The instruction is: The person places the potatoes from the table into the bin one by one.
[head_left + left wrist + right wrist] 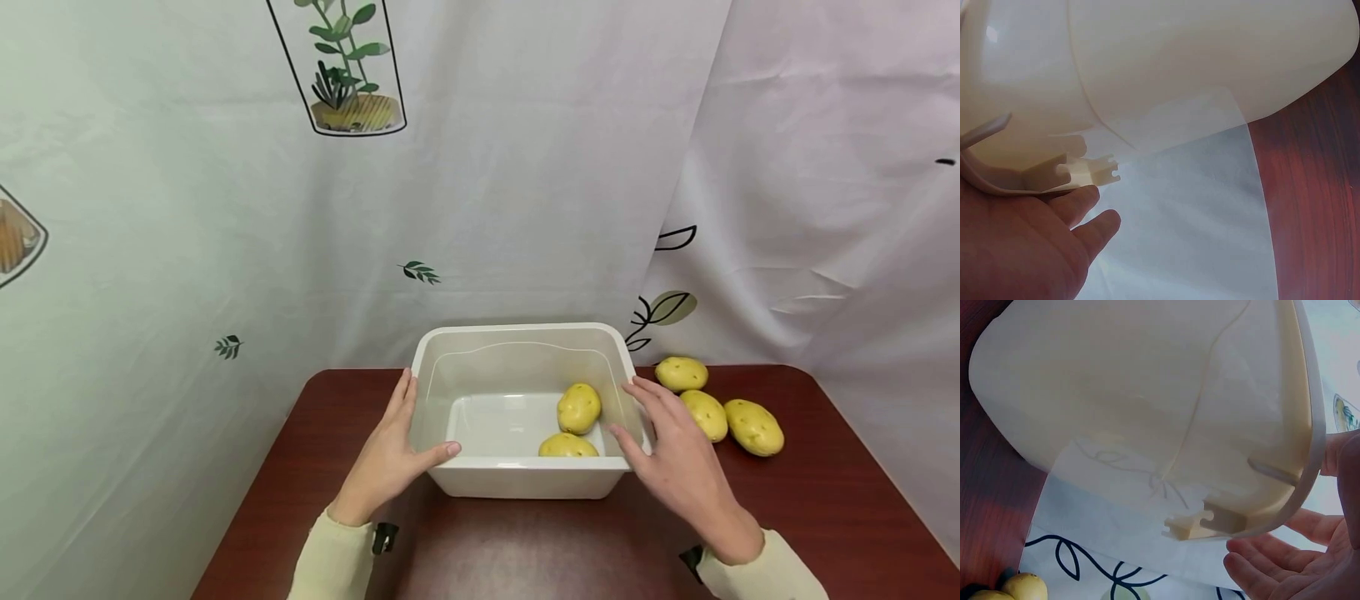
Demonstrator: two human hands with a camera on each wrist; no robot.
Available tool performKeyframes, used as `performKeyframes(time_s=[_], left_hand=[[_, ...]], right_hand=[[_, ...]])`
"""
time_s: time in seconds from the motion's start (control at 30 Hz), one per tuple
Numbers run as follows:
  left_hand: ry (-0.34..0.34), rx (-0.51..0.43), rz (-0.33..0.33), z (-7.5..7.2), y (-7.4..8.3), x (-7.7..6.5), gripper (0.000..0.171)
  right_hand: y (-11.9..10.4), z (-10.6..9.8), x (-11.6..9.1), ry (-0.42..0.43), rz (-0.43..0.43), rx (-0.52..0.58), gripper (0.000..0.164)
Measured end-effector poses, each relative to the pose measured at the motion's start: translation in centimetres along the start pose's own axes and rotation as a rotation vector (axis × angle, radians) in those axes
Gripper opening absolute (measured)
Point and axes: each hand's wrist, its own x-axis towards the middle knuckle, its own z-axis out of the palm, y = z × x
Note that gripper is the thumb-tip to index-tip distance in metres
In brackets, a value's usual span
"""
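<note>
A white plastic bin [525, 483] stands upright near the table's back edge. Two yellow potatoes lie in its right part: one potato [579, 408] farther back, another potato [567, 446] half hidden by the front rim. My left hand [386, 458] rests at the bin's left rim, fingers extended outside and thumb by the front corner. At the right rim is my right hand [682, 458], its fingers and thumb spread. Under the rim, the left wrist view shows the left fingers [1097, 234] nearly straight. Relaxed right fingers [1250, 572] touch or nearly touch the rim in the right wrist view.
Right of the bin, a potato [682, 374], a second potato [705, 415] and a third potato [754, 427] sit close together on the dark red table [817, 517]. Behind the table hangs a pale curtain [525, 208] with printed plants.
</note>
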Motion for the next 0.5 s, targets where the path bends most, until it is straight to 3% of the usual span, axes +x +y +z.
performKeyframes(time_s=[0.5], left_hand=[[-0.001, -0.008, -0.003, 0.0, -0.1, 0.1, 0.119]], right_hand=[[1.1, -1.0, -0.1, 0.033, 0.003, -0.010, 0.053]])
